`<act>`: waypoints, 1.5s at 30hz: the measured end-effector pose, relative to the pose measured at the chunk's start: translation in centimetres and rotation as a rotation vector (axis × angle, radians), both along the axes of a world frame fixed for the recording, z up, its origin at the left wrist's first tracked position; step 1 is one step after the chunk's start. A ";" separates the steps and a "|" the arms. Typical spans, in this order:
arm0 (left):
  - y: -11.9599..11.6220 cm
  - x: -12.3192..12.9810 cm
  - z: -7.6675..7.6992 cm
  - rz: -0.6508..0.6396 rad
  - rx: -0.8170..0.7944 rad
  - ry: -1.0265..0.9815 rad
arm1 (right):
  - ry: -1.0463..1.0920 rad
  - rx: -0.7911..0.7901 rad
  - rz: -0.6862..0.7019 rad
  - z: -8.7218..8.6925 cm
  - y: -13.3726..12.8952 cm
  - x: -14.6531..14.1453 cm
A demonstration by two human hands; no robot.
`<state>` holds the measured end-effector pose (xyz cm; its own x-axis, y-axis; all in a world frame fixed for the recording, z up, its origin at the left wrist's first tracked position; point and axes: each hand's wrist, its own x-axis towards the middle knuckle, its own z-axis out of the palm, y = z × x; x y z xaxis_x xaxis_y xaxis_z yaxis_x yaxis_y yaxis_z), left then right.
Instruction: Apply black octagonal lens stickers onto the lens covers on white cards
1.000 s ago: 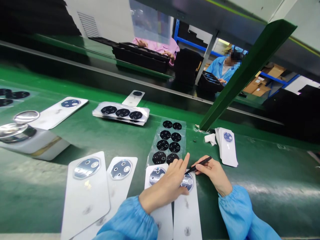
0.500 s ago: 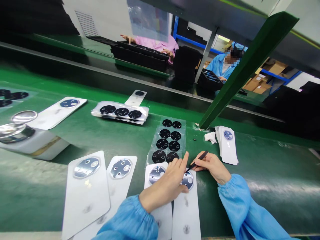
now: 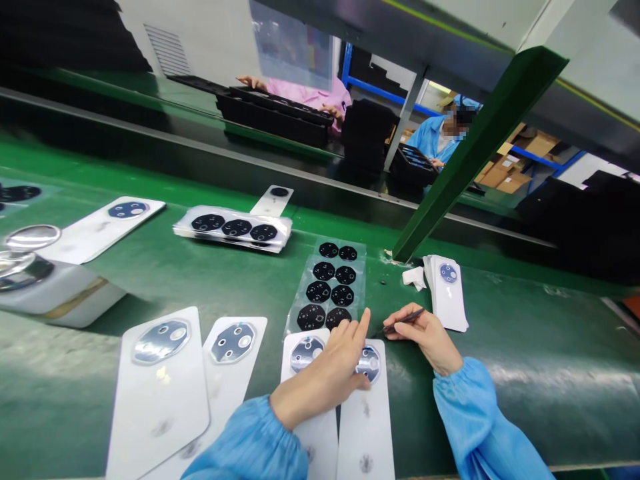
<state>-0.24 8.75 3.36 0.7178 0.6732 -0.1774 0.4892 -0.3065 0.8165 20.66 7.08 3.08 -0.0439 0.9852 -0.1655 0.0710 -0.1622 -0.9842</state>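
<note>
My right hand (image 3: pixel 419 333) pinches slim black tweezers (image 3: pixel 404 320), whose tip points left past the top of a white panel (image 3: pixel 367 427). My left hand (image 3: pixel 333 363) lies over that panel and a second white panel (image 3: pixel 293 380) to its left. Its index finger is stretched out and its thumb is spread over the silvery round camera plate (image 3: pixel 369 363); the fingers hold nothing that I can see. The hand covers part of both plates. Just beyond is a clear sheet (image 3: pixel 361 267) with several black octagonal stickers (image 3: pixel 319 291).
Two white panels (image 3: pixel 160 400) overlap at left. Stacked sticker sheets (image 3: pixel 233 230) lie farther back. A panel stack (image 3: pixel 450 300) and crumpled tissue (image 3: pixel 414 278) are at right, near a slanting green post (image 3: pixel 475 160). Two people work behind.
The tweezers have lifted slightly off the right panel's camera plate and lie at a flatter angle. My left hand keeps its place on the panels. The whole view has shifted a little.
</note>
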 end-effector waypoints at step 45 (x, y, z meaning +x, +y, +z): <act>-0.4 -0.2 -2.1 0.021 0.148 -0.154 | -0.651 0.358 0.190 -0.4 -1.9 -3.6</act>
<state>-0.48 8.33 1.26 0.7144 0.6988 0.0354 0.3698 -0.4200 0.8287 17.10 5.14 2.69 -0.2209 0.9688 0.1122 0.6489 0.2319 -0.7247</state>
